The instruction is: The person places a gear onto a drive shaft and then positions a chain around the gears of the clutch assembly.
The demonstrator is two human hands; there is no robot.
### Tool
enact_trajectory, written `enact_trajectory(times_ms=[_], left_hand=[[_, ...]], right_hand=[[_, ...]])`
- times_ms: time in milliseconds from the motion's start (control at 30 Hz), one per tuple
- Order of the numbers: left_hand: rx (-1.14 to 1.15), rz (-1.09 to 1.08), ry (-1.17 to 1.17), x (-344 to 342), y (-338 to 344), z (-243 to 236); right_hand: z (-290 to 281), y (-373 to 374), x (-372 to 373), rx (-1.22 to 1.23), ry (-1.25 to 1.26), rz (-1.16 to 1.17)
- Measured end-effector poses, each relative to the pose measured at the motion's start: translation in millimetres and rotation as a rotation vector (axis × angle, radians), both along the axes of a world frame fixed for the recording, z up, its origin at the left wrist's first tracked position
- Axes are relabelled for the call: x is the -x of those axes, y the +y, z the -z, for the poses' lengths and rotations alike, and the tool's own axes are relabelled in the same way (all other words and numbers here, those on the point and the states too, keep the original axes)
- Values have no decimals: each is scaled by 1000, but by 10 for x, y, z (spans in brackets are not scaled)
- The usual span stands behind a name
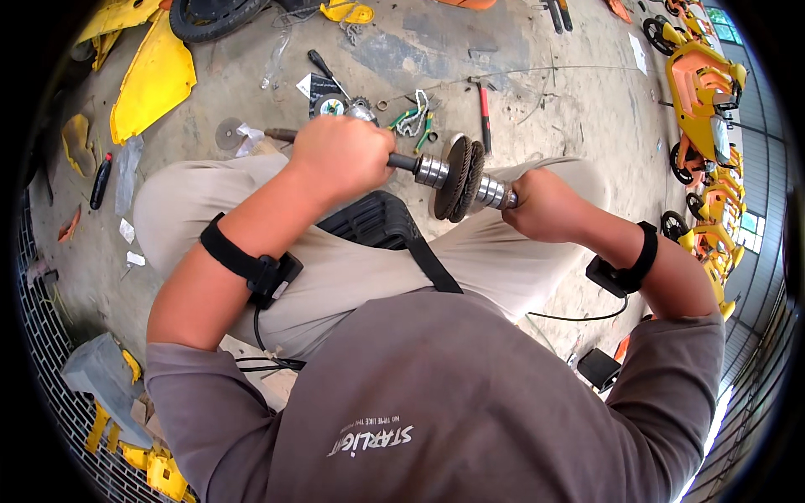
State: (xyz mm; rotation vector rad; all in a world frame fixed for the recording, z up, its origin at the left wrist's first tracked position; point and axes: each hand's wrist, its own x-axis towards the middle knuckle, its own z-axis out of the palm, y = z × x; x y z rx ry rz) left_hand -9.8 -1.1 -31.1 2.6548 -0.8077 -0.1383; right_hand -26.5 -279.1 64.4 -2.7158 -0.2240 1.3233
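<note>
A metal gear shaft [459,178] lies slantwise across the front of my lap, held up in both hands. It carries two toothed gear discs side by side, with shiny bearing-like collars on either side of them. My left hand [344,158] is wrapped round the dark rod at its left. A brown rod end [281,134] juts out past that fist; my hand hides whether it is the same piece. My right hand [541,205] is closed on the collar at the right end. Beyond my left hand a small gear [360,111] shows partly.
On the concrete floor ahead lie a screwdriver [325,71], green-handled pliers [426,132], a white chain [411,117] and a red-handled tool [485,117]. Yellow panels [155,88] and a tyre [214,21] are at the far left. Yellow vehicles [704,101] line the right side.
</note>
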Motion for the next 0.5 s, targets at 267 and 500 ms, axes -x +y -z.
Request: enact_trajectory(times_ms=[267, 500], left_hand=[[108, 54, -416, -67, 151, -122], [191, -122, -307, -230, 232, -277]], right_hand=[[-113, 121, 64, -218, 211, 201], [-313, 128, -408, -165, -211, -102]])
